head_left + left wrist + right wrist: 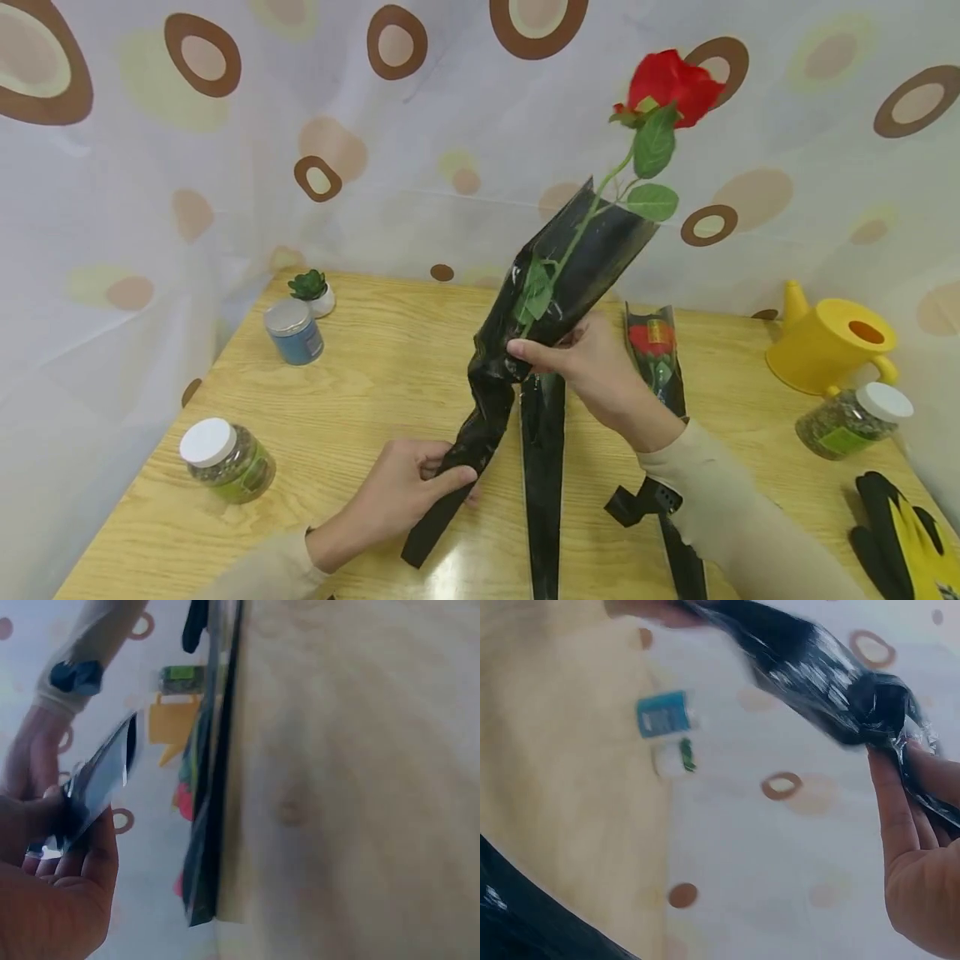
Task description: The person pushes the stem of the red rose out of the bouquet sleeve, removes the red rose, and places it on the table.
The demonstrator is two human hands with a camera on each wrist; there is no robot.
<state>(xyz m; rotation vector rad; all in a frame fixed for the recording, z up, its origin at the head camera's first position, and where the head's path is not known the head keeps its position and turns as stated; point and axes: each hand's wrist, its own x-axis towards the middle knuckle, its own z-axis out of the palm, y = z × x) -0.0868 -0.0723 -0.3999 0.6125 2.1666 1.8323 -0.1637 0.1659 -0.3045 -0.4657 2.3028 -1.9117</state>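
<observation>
A red rose [671, 82] with a green stem and leaves stands tilted up and to the right in a glossy black sleeve [555, 287], held in the air over the wooden bench [390, 375]. The sleeve is wide and open at the top and narrows to a crumpled tail that hangs down to the left.

The right hand [600, 375] grips the sleeve at its middle, fingers [534, 354] and thumb curled round the wrapped stem. The left hand [397, 500] pinches the lower tail between thumb and fingers, low over the bench.

On the bench lie two more black sleeves: one flat strip [543, 483] directly under the held one, and one already wrapped round a second red rose [654, 346] just behind the right hand.

Counted: two roses, three sleeves, two white-lidded jars [225, 458] [855, 421] at the left and right edges, one blue can [295, 331], one small potted plant [313, 290], one yellow watering can [832, 343], and a black-and-yellow glove [903, 542].
</observation>
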